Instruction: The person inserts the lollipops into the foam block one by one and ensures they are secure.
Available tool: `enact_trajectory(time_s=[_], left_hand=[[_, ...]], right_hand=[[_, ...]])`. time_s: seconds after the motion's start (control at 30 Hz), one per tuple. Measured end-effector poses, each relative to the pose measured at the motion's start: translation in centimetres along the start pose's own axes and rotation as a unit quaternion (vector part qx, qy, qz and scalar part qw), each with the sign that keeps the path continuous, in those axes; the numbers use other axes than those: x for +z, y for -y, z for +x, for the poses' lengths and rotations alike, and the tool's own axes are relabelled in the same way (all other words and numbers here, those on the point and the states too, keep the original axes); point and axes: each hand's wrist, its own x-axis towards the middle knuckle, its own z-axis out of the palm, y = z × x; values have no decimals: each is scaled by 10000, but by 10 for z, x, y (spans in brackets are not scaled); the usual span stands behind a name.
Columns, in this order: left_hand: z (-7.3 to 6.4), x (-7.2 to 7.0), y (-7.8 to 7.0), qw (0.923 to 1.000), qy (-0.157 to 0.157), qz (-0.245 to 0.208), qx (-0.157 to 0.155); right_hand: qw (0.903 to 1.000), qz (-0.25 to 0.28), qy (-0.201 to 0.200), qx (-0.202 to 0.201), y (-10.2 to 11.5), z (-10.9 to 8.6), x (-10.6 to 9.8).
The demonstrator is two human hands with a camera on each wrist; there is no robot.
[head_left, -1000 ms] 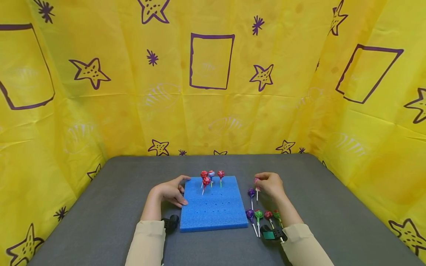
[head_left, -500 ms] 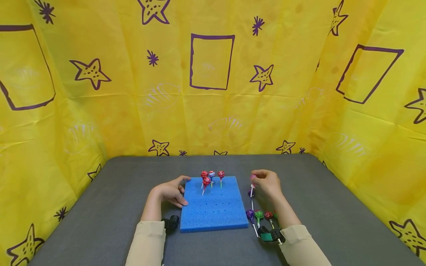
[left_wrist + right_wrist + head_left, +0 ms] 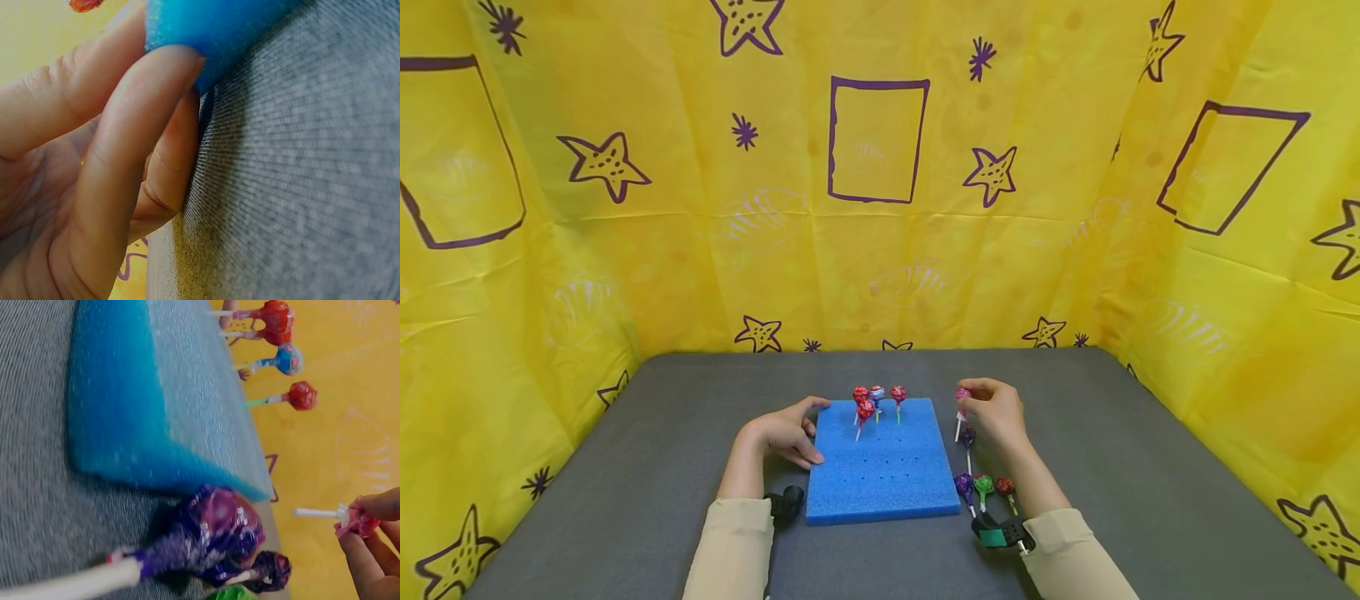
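My left hand [image 3: 784, 432] holds the left side of a blue foam board [image 3: 880, 492], its thumb pressed to the edge and its index finger at the far-left corner. Beyond the board's right edge my right hand [image 3: 996, 408] pinches a pink-wrapped lollipop [image 3: 357, 522] by its head. The white stick [image 3: 312, 513] points down, clear of the foam. Standing upright near the back of the board are several lollipops, including a blue one [image 3: 289, 359] and a red one [image 3: 303, 395]. Rows of small holes [image 3: 886, 460] mark the foam's middle and front.
Right of the board lie a purple lollipop [image 3: 967, 436], another purple lollipop [image 3: 963, 482], a green lollipop [image 3: 983, 483] and a red lollipop [image 3: 1004, 485] on the grey table [image 3: 700, 467]. A yellow patterned curtain [image 3: 880, 275] surrounds the table.
My right hand has moved left and slightly away from me, carrying the pink lollipop past the purple one toward the board's right edge. The left hand and the board have stayed put.
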Motion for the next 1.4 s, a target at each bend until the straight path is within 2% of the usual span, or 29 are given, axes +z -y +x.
enact_trajectory(time_s=[0.2, 0.5, 0.87, 1.1, 1.4], left_hand=[[-1, 0, 0, 10000, 16, 4, 15], [-2, 1, -1, 10000, -15, 0, -15], [-2, 1, 0, 10000, -36, 18, -16], [-1, 0, -1, 10000, -14, -5, -59], [-2, 0, -1, 10000, 50, -55, -2]], right_hand=[[9998, 151, -88, -31, 3, -2, 6], [9971, 713, -159, -207, 10, -4, 20], [9935, 1117, -177, -129, 16, -11, 39], [9874, 1575, -122, -66, 21, -13, 47], [9843, 1758, -132, -34, 23, -16, 53]])
